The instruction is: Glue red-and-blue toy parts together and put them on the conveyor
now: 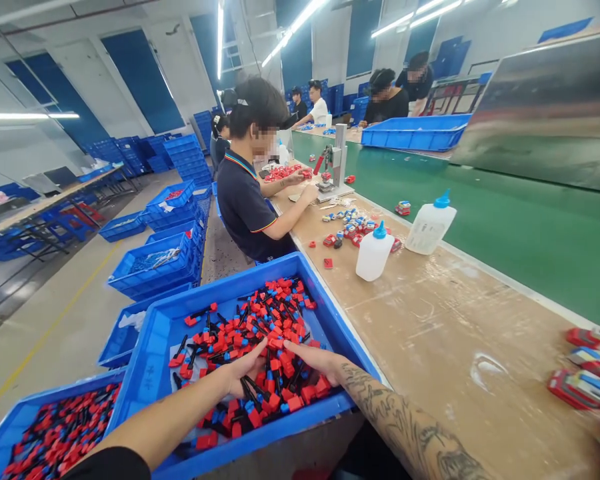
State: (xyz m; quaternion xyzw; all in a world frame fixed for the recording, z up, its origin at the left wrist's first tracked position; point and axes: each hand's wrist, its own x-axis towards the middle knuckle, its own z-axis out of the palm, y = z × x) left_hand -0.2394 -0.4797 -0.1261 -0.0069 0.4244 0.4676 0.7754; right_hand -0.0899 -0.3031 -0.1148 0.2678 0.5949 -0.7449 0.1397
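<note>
Both of my hands are down in a large blue bin [155, 333] among many small red parts [240, 333] with black stems and blue pieces. My left hand [247, 370] reaches in from the lower left, its fingertips at the pile and its lower fingers partly hidden. From the right comes my right hand [315, 360], with a tattooed forearm; its fingers point toward my left hand and its lower part is among the pieces. A narrow gap with parts showing lies between the hands. What the hidden fingers touch cannot be made out.
A second blue bin [25, 407] of similar parts stands at the lower left. On the table [430, 333] are two white bottles [375, 253] and toy vehicles [583, 389]. A person [245, 193] sits ahead beside a metal press [339, 160]. A green belt [505, 247] runs along the right.
</note>
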